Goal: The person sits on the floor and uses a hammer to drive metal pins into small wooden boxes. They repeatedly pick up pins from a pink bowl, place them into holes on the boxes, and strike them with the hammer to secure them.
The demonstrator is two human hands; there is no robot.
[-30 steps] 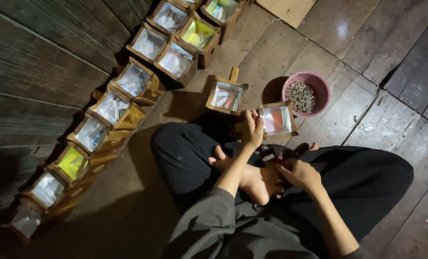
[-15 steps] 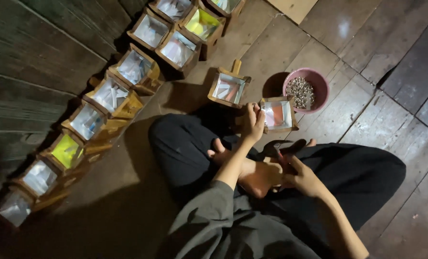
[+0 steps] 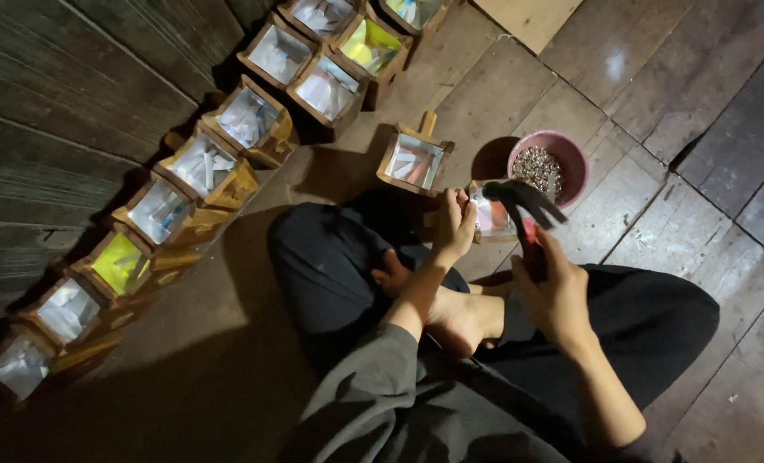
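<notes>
On the floor ahead of our crossed legs, our left hand (image 3: 455,225) pinches the near-left edge of a small wooden box (image 3: 489,214), fingers closed on it, likely to keep it from sliding under a blow. Our right hand (image 3: 553,291) is wrapped shut around a hammer (image 3: 523,206), gripped low on the handle so the head can swing. The hammer's long axis runs from near to far, handle rising out of the fist, dark head hovering over the box's right side with its ends pointing left and right. The box sits open face up, between our left knee and a pink bowl (image 3: 570,154) of small metal bits just to its far right, within easy reach. Another box (image 3: 413,160) lies just beyond to the left. A row of finished boxes (image 3: 202,167) lines the wall (image 3: 65,103) on the left, well apart from the work.
</notes>
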